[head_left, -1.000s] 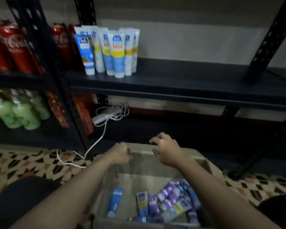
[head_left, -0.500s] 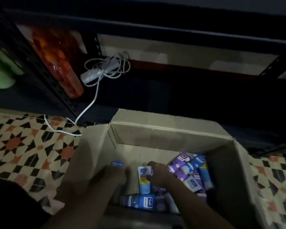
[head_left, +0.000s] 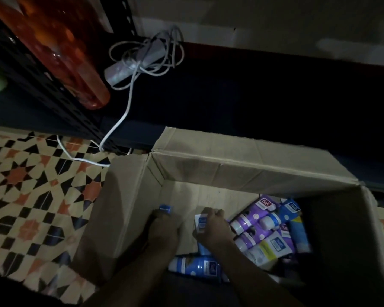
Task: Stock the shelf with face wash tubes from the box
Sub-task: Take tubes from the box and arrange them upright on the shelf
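Face wash tubes [head_left: 264,231], purple, blue and white, lie heaped in the right half of an open cardboard box [head_left: 242,171] on a patterned tile floor [head_left: 31,185], in front of a dark bottom shelf [head_left: 253,96]. Both hands reach inside the box. The left hand [head_left: 163,229] curls around a blue tube [head_left: 165,208], and the right hand [head_left: 213,231] grips a white-and-blue tube [head_left: 201,223]. A white power strip [head_left: 138,60] lies on the shelf amid its tangled cord.

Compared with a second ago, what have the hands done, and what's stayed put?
Both went from the far rim of the box down inside it. The left grip now holds a blue tube, the right grip a blue-and-white tube. The heap of tubes on the right and the white cable stayed put.
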